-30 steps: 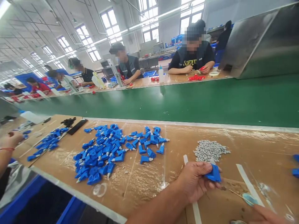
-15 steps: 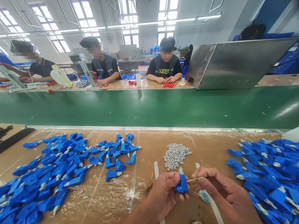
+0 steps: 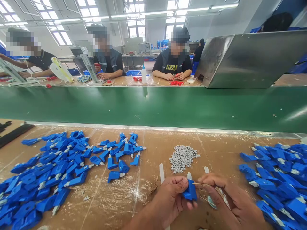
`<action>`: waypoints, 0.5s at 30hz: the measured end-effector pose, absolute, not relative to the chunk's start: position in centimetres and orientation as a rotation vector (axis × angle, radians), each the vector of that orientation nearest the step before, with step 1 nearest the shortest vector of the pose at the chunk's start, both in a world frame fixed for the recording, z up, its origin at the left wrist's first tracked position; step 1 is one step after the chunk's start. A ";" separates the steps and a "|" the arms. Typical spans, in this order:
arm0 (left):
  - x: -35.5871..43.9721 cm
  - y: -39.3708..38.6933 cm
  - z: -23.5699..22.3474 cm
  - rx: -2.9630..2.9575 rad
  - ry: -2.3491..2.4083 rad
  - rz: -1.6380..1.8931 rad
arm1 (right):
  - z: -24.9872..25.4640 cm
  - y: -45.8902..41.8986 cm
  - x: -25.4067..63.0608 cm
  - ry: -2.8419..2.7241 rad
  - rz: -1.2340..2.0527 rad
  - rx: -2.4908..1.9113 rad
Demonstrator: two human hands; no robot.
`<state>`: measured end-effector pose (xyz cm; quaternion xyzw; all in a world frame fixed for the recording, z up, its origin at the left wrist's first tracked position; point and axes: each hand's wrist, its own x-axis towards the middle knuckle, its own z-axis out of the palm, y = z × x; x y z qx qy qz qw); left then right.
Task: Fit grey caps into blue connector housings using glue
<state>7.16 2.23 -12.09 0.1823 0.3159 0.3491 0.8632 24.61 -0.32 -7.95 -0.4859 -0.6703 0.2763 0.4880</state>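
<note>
Brown tabletop (image 3: 117, 204) beneath, left hand (image 3: 169, 195) closed on blue part (image 3: 191, 192), right hand (image 3: 231, 198) on thin stick (image 3: 198, 184)

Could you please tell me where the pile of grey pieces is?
In the head view, the grey pile lies on the tabletop, slightly right of centre, beyond the left hand, between the left blue heap and the right blue heap.

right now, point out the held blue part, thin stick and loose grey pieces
held blue part (image 3: 190, 191): head view, its body
thin stick (image 3: 198, 184): head view, bare shaft
loose grey pieces (image 3: 183, 158): head view, pile's middle
</note>
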 end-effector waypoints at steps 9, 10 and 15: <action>7.1 2.3 -12.3 0.377 0.664 0.734 | -9.7 -1.0 25.4 -1.784 0.551 -1.209; 7.1 2.3 -12.4 0.376 0.664 0.733 | -9.9 -1.0 25.5 -1.809 0.535 -1.208; 7.1 2.3 -12.4 0.380 0.650 0.739 | -10.0 -0.9 26.0 -1.909 0.446 -1.109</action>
